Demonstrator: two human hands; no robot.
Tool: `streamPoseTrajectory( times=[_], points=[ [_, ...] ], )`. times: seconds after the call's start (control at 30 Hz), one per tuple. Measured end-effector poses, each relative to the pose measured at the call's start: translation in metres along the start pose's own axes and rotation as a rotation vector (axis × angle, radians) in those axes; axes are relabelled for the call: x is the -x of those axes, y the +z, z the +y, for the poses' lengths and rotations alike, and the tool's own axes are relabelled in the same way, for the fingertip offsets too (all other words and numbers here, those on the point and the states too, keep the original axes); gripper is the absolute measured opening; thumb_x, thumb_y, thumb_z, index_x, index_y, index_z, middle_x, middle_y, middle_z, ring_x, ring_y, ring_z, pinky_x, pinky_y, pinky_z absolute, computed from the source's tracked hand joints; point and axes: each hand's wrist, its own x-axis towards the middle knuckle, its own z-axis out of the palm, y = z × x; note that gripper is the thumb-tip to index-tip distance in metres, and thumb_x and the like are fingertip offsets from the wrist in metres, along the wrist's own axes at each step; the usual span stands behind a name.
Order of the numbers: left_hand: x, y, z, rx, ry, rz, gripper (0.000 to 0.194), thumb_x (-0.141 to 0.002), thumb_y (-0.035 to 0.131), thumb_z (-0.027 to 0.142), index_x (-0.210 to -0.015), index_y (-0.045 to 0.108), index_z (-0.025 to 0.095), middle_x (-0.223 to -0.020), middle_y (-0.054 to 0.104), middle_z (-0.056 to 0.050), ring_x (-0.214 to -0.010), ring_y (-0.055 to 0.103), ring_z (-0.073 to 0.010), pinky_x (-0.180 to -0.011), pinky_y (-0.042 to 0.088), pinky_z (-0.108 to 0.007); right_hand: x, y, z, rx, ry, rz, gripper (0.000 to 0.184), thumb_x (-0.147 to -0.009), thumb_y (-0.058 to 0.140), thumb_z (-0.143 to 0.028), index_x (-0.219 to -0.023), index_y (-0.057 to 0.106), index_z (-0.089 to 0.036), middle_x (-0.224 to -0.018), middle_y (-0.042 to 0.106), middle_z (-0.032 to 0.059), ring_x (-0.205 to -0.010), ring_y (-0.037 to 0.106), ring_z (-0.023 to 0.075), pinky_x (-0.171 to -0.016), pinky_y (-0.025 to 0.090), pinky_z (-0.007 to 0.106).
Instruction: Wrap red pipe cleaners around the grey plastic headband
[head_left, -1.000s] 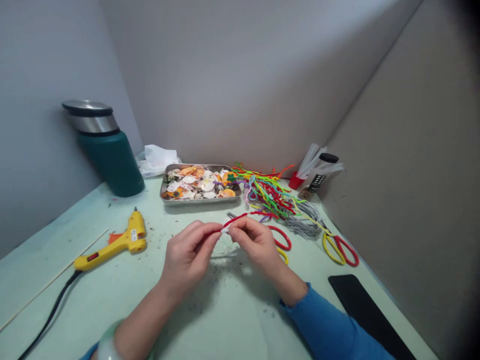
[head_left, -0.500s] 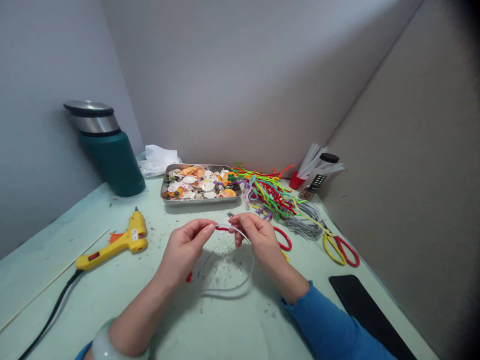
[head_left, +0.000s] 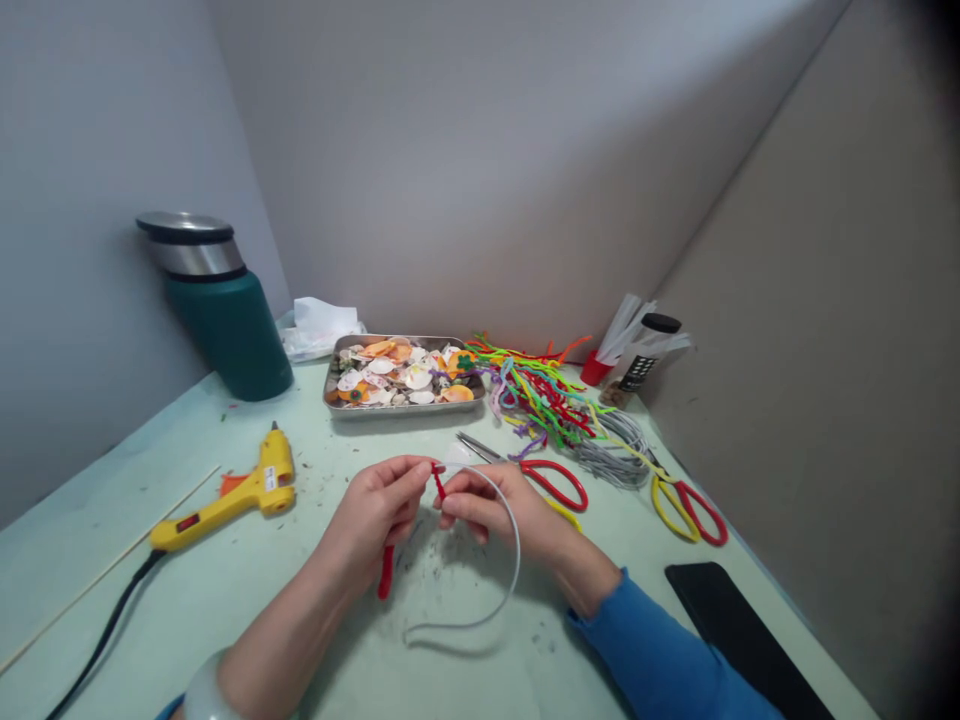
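Note:
My left hand [head_left: 386, 500] is closed in a pinch on the end of a thin grey wire [head_left: 516, 540], where a red pipe cleaner [head_left: 385, 573] crosses it. One red tail hangs below that hand. Between finger and thumb, my right hand [head_left: 499, 505] grips the other red end, which runs down from the wire at a slant. The wire arcs over the right fingers and curls back to a free tip above the table. Just behind the right hand lie scissors [head_left: 555, 483] with red and yellow handles, partly covered by it.
A yellow glue gun [head_left: 232, 505] and a thin stick [head_left: 112, 568] lie left, before a green bottle [head_left: 229, 335]. A metal tray [head_left: 405, 411] of shells, colourful pipe cleaners [head_left: 536, 390] and coiled grey wire [head_left: 615, 450] are behind. Other scissors [head_left: 701, 510] and a black strip [head_left: 739, 630] lie right.
My right hand has moved down a little and now grips the red pipe cleaner's end, drawing it below the wire. The left hand still pinches the wire. More of the red tail shows.

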Motion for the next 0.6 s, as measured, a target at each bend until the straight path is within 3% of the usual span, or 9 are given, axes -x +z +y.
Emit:
streamPoseTrajectory(
  times=[0.2,0.37,0.47,0.6],
  points=[
    [0.001,0.004,-0.001,-0.001,-0.03,-0.045,0.026,-0.076,0.066,0.039,-0.079,0.056,0.015,-0.047,0.026,0.011,-0.042,0.012,-0.0039,-0.038,0.011,-0.018,0.0,-0.005,0.006,-0.143,0.018,-0.079,0.026,-0.075,0.067,-0.038,-0.069,0.064,-0.012,-0.054,0.057,-0.0018,-0.04,0.03,0.0038,-0.04,0.022,0.02],
    [0.0,0.001,0.001,-0.004,-0.088,-0.011,0.029,-0.073,0.067,0.04,-0.071,0.05,0.017,-0.048,0.024,0.011,-0.042,0.011,-0.004,-0.038,0.009,-0.018,0.0,-0.001,0.01,-0.169,0.044,-0.053,0.033,-0.077,0.064,-0.045,-0.077,0.067,-0.012,-0.063,0.061,0.0012,-0.046,0.041,0.0057,-0.044,0.031,0.019],
    [0.0,0.001,0.002,-0.024,-0.075,0.021,0.03,-0.071,0.068,0.041,-0.068,0.049,0.018,-0.049,0.024,0.011,-0.042,0.012,-0.0041,-0.037,0.01,-0.018,-0.004,-0.001,0.011,-0.118,0.043,0.055,0.035,-0.076,0.065,-0.048,-0.074,0.067,-0.013,-0.06,0.058,-0.0003,-0.049,0.044,0.007,-0.047,0.034,0.02],
    [-0.002,0.003,0.001,-0.211,-0.01,0.143,0.029,-0.068,0.068,0.044,-0.07,0.057,0.016,-0.047,0.03,0.01,-0.039,0.019,-0.0048,-0.037,0.012,-0.019,-0.012,-0.009,0.015,-0.125,0.005,0.308,0.034,-0.078,0.061,-0.048,-0.081,0.066,-0.015,-0.074,0.065,0.0034,-0.053,0.049,0.0084,-0.049,0.035,0.021]
  ],
)
